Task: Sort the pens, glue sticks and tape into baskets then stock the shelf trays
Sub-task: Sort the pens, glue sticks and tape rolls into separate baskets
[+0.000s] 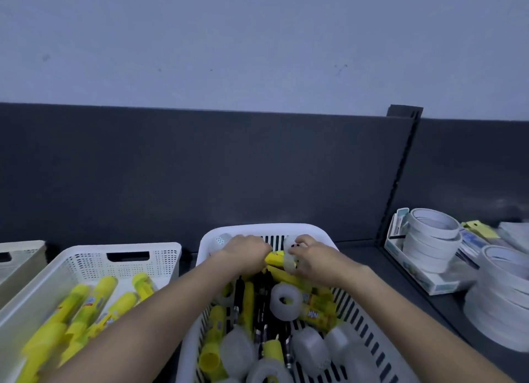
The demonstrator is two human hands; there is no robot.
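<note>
**Left hand [246, 251] grips a glue stick [275, 257], right hand [313, 258] pinches a tape roll [289, 264]**

Yellow and sideways, the glue stick lies at the far end of the mixed basket [257, 227], its free end beside the tape roll. Its sorting basket [123, 246] stands just left, nearer the left hand. Both baskets rest on a dark shelf [372, 256] with a grey back panel [200, 168].

Three baskets [123, 246] are showing: one partial basket [20, 256] at far left, one perforated basket [160, 256] holding six yellow glue sticks [77, 299], and one slotted basket [269, 229] at centre. The slotted basket is holding seven more glue sticks, seven clear tape rolls [284, 301] and four black pens [262, 294], though blur and overlap are probably hiding a few. Two stacks of white tape [432, 235] are standing at right.
</note>
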